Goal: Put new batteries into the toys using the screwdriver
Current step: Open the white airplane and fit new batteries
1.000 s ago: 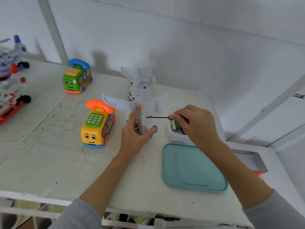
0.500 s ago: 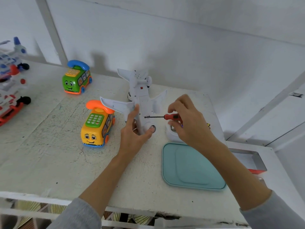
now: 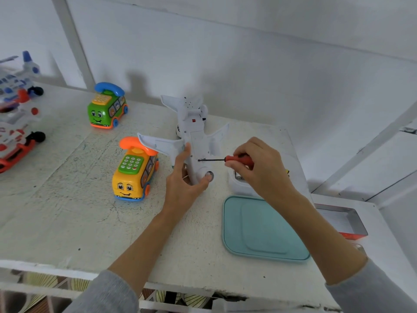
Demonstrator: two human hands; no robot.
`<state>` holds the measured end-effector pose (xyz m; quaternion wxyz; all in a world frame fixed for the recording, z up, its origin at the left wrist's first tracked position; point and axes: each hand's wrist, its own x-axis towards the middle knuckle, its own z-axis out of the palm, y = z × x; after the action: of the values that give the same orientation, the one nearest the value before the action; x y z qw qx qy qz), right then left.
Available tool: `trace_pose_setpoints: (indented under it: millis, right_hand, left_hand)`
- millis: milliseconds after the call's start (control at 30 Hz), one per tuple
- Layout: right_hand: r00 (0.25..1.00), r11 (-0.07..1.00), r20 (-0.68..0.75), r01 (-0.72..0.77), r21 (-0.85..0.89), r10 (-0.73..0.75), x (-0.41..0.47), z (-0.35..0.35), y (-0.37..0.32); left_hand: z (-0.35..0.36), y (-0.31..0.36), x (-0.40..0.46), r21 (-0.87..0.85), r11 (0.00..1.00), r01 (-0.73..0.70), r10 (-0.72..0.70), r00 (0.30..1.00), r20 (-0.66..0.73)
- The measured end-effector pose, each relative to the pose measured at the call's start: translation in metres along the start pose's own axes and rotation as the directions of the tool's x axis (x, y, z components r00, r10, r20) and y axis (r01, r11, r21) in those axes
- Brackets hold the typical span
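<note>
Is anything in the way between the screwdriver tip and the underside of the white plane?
Nothing visible. The right hand holds the red-handled screwdriver level, its black shaft running clear to the belly of the white plastic toy plane. The left hand grips the plane's nose lower down, off that line.

scuffed white table (image 3: 67, 211) with a yellow phone bus (image 3: 135, 172), green phone bus (image 3: 107, 109), teal lid (image 3: 261, 229) and white battery tub (image 3: 237, 186) sitting on it

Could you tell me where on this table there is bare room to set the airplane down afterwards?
Bare tabletop lies front-left, between the yellow phone bus, the left forearm and the table's front edge. It is crowded on the right, around the teal lid, white battery container and both hands.
</note>
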<state>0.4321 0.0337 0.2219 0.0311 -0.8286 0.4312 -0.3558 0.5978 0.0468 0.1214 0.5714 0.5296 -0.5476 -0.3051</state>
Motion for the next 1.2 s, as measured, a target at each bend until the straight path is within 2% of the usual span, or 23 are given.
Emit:
trace_pose_setpoints:
  millis: [67,133,300,467,533,633,733,800,867,1033,1133,1200]
  right_hand:
    - [0.999,0.998,0.029,0.015,0.065,-0.017,-0.001,0.000,-0.002]
    - [0.998,0.997,0.030,0.050,0.052,-0.052,-0.001,0.001,-0.003]
    - [0.997,0.982,-0.041,-0.076,-0.172,0.070,0.004,-0.002,0.003]
    - [0.994,0.999,0.112,-0.010,0.049,0.005,0.005,-0.006,0.004]
    - [0.996,0.997,0.080,0.028,0.069,-0.033,0.003,-0.007,0.005]
    - [0.998,0.996,-0.058,-0.028,-0.083,0.023,0.002,-0.006,0.006]
    - [0.995,0.977,-0.088,0.034,-0.209,-0.053,0.000,-0.004,0.006]
    - [0.995,0.984,-0.027,0.091,-0.153,-0.096,-0.002,-0.003,0.006]
    - [0.996,0.992,0.002,0.087,-0.093,-0.087,-0.001,-0.005,0.005]
    - [0.999,0.986,-0.050,-0.028,-0.164,0.020,0.002,-0.007,0.004]
    - [0.998,1.000,0.065,0.003,-0.019,-0.002,0.002,-0.007,0.002]
    - [0.996,0.998,0.075,0.052,0.022,-0.053,0.003,-0.007,0.001]
  left_hand:
    - [0.000,0.000,0.001,-0.019,1.000,0.011,-0.011,1.000,0.002]
    - [0.000,0.000,0.001,-0.022,1.000,0.017,-0.017,1.000,-0.003]
    - [0.000,0.002,-0.001,-0.011,1.000,0.009,-0.009,1.000,0.011]
    - [0.001,0.003,0.000,-0.004,1.000,0.031,-0.031,1.000,0.003]
    - [0.001,0.003,-0.001,0.002,1.000,0.026,-0.026,1.000,0.006]
    - [0.001,0.004,-0.001,0.018,1.000,0.009,-0.009,1.000,0.010]
    - [0.001,0.004,-0.002,0.028,1.000,0.001,-0.001,1.000,0.011]
    - [0.001,0.004,-0.002,0.021,1.000,0.013,-0.013,1.000,0.002]
    - [0.001,0.003,-0.002,0.012,1.000,0.023,-0.023,1.000,-0.011]
    - [0.001,0.004,-0.002,0.035,0.999,0.007,-0.007,1.000,0.000]
    - [0.001,0.004,-0.002,0.023,1.000,0.009,-0.009,1.000,-0.005]
    - [0.001,0.003,-0.002,0.010,1.000,0.018,-0.018,1.000,-0.011]
